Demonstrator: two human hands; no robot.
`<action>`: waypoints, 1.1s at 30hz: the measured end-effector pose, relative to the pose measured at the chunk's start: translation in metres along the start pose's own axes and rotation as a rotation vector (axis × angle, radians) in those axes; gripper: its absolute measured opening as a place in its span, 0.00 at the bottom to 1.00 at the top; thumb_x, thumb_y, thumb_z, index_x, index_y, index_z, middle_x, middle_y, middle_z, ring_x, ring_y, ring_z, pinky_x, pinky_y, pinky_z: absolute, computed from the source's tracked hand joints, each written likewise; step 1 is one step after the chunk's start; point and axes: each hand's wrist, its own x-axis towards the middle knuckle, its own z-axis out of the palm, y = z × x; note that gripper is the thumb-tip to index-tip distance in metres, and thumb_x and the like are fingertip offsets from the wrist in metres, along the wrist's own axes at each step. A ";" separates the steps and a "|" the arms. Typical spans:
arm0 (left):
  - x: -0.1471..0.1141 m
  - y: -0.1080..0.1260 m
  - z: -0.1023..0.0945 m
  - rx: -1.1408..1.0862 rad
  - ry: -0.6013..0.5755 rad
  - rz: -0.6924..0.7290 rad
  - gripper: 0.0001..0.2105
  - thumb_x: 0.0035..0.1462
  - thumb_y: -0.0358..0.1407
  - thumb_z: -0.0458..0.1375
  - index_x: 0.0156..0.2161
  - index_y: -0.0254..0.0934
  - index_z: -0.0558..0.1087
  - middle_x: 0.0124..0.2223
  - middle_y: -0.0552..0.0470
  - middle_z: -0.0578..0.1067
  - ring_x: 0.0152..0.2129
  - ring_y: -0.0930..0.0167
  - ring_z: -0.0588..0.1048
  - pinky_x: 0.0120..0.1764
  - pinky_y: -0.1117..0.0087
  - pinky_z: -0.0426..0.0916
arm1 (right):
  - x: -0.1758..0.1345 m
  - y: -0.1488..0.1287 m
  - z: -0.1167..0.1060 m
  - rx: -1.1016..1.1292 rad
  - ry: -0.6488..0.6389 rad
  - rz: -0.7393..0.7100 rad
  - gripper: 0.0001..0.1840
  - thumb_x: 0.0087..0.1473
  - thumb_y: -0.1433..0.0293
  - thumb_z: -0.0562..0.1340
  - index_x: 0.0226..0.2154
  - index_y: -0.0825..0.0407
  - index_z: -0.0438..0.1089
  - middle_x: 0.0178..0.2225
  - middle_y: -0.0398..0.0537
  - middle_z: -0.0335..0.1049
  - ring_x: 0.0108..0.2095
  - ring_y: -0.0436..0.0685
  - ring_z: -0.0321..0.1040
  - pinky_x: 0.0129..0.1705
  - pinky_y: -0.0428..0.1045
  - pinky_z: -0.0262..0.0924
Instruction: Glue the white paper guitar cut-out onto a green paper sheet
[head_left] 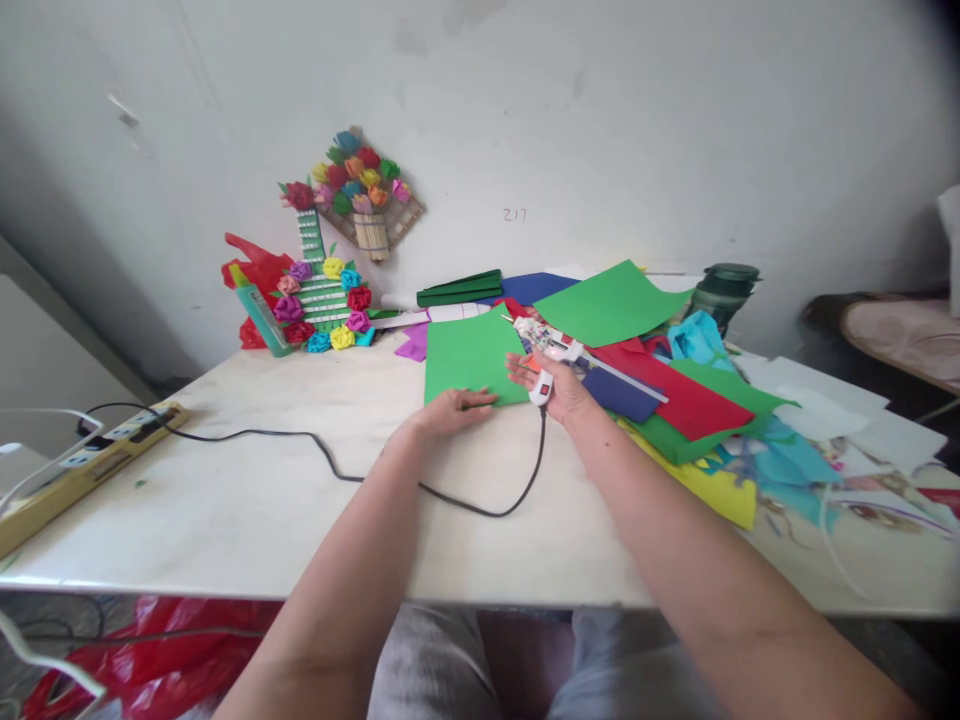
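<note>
My right hand (pixel 561 388) is wrapped around a white hot glue gun (pixel 541 390), with some fingers partly stretched out. The gun's nozzle points up and left over a green paper sheet (pixel 471 350), and a long glue stick (pixel 628 376) sticks out behind it. From its handle, with a red switch, a black cord (pixel 541 460) runs down and away to the left. My left hand (pixel 454 410) lies on the near edge of the green sheet, fingers stretched flat and pointing right. Nothing shows in its grasp.
Coloured paper (pixel 675 390) and scraps are heaped on the right, before a dark green jar (pixel 724 292). Paper-flower crafts (pixel 326 290), a glue bottle (pixel 261 318) and a red bag (pixel 262 268) stand at the back left. A power strip (pixel 112 448) lies at the left edge.
</note>
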 end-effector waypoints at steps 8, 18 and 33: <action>-0.005 -0.014 -0.016 -0.639 0.617 -0.126 0.17 0.42 0.44 0.60 0.33 0.31 0.70 0.21 0.52 0.73 0.08 0.81 0.61 0.13 0.78 0.54 | -0.001 0.000 -0.002 -0.005 -0.014 0.028 0.08 0.46 0.67 0.61 0.25 0.55 0.65 0.31 0.52 0.72 0.35 0.56 0.70 0.38 0.52 0.66; -0.006 -0.013 -0.021 0.003 0.440 -0.415 0.18 0.37 0.51 0.59 0.22 0.35 0.70 0.14 0.55 0.67 0.11 0.79 0.58 0.15 0.76 0.49 | -0.002 0.005 0.001 -0.023 0.006 0.051 0.07 0.46 0.68 0.61 0.25 0.55 0.65 0.31 0.53 0.73 0.33 0.56 0.70 0.36 0.52 0.67; -0.010 0.011 -0.020 -0.516 0.379 -0.117 0.14 0.43 0.45 0.59 0.21 0.33 0.68 0.20 0.55 0.67 0.14 0.80 0.59 0.18 0.77 0.51 | -0.003 0.003 0.001 -0.033 -0.003 0.036 0.07 0.46 0.68 0.60 0.25 0.55 0.65 0.32 0.53 0.72 0.34 0.57 0.70 0.32 0.52 0.68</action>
